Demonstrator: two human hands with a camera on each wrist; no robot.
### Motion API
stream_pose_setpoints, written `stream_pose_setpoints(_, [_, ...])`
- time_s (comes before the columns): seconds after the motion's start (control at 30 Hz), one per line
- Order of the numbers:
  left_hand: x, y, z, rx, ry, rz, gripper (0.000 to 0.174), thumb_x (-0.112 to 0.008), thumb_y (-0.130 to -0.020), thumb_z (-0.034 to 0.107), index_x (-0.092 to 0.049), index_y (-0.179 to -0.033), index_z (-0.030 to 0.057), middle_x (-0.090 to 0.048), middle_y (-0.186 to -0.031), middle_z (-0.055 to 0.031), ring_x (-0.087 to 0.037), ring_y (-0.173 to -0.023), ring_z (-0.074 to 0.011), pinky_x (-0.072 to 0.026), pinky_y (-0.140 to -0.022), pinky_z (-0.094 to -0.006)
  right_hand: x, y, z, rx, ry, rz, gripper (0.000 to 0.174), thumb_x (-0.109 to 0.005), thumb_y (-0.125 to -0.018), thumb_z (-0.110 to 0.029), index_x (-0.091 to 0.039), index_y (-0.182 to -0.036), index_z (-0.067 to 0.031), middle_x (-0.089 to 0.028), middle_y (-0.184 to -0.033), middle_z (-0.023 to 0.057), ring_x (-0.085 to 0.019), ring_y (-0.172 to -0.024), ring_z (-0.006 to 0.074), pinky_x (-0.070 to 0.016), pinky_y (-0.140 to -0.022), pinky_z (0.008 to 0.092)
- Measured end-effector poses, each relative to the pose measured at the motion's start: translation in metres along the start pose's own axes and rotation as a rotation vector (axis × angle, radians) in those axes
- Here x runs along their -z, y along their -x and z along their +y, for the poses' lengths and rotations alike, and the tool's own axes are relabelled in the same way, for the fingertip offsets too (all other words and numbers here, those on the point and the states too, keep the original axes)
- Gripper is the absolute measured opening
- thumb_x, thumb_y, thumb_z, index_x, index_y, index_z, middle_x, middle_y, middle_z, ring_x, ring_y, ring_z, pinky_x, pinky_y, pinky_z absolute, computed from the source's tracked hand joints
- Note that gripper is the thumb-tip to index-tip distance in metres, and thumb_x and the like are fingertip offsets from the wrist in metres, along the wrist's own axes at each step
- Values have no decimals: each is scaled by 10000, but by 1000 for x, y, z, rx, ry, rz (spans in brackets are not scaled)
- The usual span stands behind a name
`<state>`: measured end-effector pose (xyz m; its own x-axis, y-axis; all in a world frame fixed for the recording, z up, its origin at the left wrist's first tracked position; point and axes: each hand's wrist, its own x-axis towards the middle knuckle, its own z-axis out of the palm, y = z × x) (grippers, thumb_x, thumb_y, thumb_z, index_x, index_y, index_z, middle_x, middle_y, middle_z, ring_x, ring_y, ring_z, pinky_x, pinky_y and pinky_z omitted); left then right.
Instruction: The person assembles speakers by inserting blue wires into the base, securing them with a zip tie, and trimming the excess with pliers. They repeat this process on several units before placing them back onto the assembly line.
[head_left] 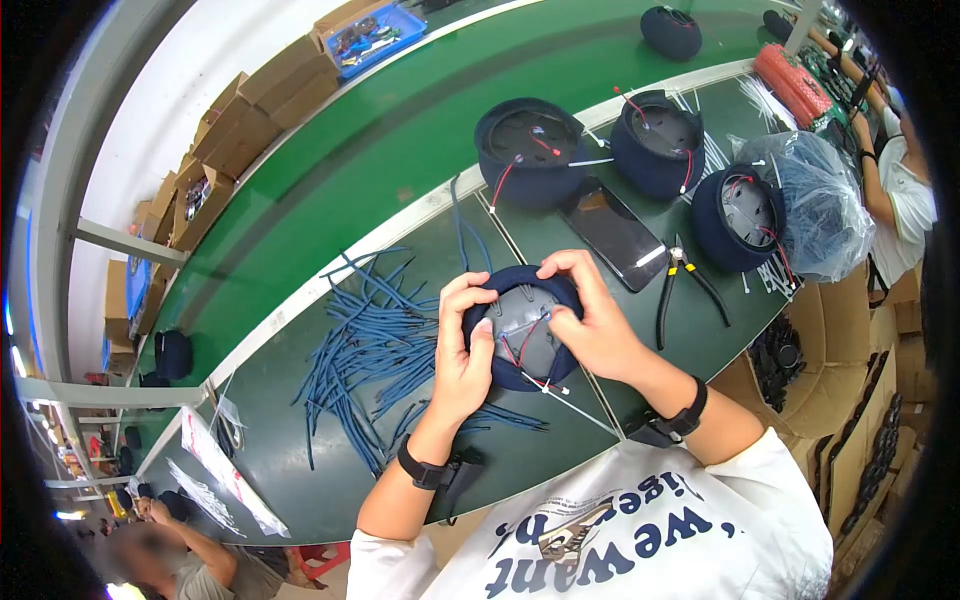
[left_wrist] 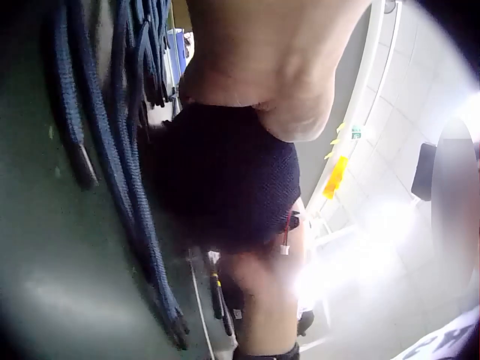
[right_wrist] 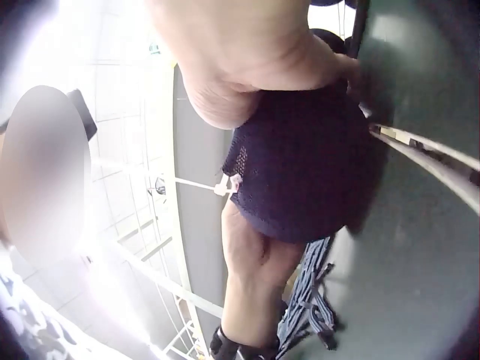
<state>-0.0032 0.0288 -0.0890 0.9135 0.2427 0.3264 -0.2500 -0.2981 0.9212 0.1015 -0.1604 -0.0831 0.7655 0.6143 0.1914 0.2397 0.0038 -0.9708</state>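
Note:
A round housing [head_left: 515,315] covered in navy mesh fabric, with a grey plastic inside, is held between both hands over the table. My left hand [head_left: 463,355] grips its left side, fingers bent over the far rim and thumb at the inner edge. On the other side my right hand [head_left: 603,335] grips the rim, its thumb pressing the inner edge near the fabric. Red wires with white connectors and a white cable tie [head_left: 575,408] hang from the near side. The wrist views show the stretched fabric [left_wrist: 225,176] below the left palm and the mesh side [right_wrist: 307,165] below the right.
Blue cords [head_left: 365,350] lie in a pile left of the hands. To the right are a phone [head_left: 612,232], cutting pliers [head_left: 680,275] and several similar housings [head_left: 530,185]. A clear plastic bag [head_left: 825,200] sits at the far right. Cardboard boxes [head_left: 235,130] line the back.

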Motion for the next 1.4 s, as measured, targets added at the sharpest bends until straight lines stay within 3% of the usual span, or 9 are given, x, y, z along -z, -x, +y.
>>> stream_pose_setpoints(0.1, [-7,-2,6,67,125,134,357,-599,-885,-36,-578,-1236,27,-509,-1429,-186,-509,-1344,-298,-396,-1165,-432,-6,-4,-7,-8,29,54,359,-632,-895,-47,-548,-1244,-39,-511,-1255,157,-552,-1236,308,-420,-1109,391])
stream_pose_setpoints(0.27, [23,-2,29,-500,-274,5,274,-812,-700,101,-701,-946,52,-684,-1037,-127,-654,-934,-312,-531,-836,-419,39,24,-64,131,326,-172,306,-844,-866,-277,-635,-968,-79,-539,-1406,195,-510,-1348,422,-413,-1128,484])
stream_pose_setpoints(0.37, [7,-3,37,-512,-272,-336,454,-927,-632,150,-766,-1056,117,-701,-1090,-75,-674,-1003,-293,-520,-846,-416,36,45,-87,187,652,-394,268,-835,-870,-276,-676,-958,-79,-494,-1532,190,-365,-1492,523,-377,-1202,554])
stream_pose_setpoints(0.67, [2,11,27,-516,-388,-188,193,-912,-738,161,-794,-890,170,-619,-1090,-37,-620,-1051,-276,-458,-880,-442,40,45,-73,240,564,-413,135,-746,-913,-124,-674,-989,-39,-551,-1486,204,-477,-1433,498,-389,-1222,585])
stream_pose_setpoints(0.8, [19,1,23,-455,-305,-134,790,-1021,-568,406,-718,-1246,141,-536,-1319,-175,-541,-1282,-379,-410,-1121,-531,55,40,-73,109,263,-332,148,-723,-917,-94,-665,-1038,-29,-529,-1527,234,-516,-1433,440,-397,-1215,519])
stream_pose_setpoints(0.87, [35,-9,24,-240,-384,-205,1375,-1057,-432,533,-415,-1556,69,-343,-1644,-302,-373,-1531,-462,-318,-1233,-556,68,36,-41,-7,-161,-196,458,-721,-913,-64,-617,-1359,-38,-442,-1626,244,-459,-1504,403,-376,-1212,480])
stream_pose_setpoints(1.03, [26,-9,3,-1,-215,-347,1469,-1070,-426,413,-313,-1618,7,-345,-1672,-243,-432,-1514,-394,-346,-1254,-484,43,13,-23,37,229,-389,1237,-967,-706,-228,-212,-1670,-49,-248,-1716,256,-267,-1601,418,-277,-1293,490])
stream_pose_setpoints(1.13, [20,-5,-2,-86,-191,-305,1419,-1047,-474,337,-284,-1633,41,-366,-1629,-284,-400,-1514,-457,-357,-1251,-520,35,10,-6,72,247,-401,1402,-1017,-620,-306,-142,-1688,-63,-201,-1731,247,-241,-1605,428,-262,-1308,498])
stream_pose_setpoints(1.4, [24,-3,13,-323,-288,-146,1341,-1070,-438,464,-427,-1559,107,-421,-1586,-257,-456,-1458,-451,-389,-1188,-581,54,16,-12,-39,94,-372,1129,-934,-757,-209,-266,-1659,-89,-240,-1715,239,-287,-1591,417,-312,-1278,519])
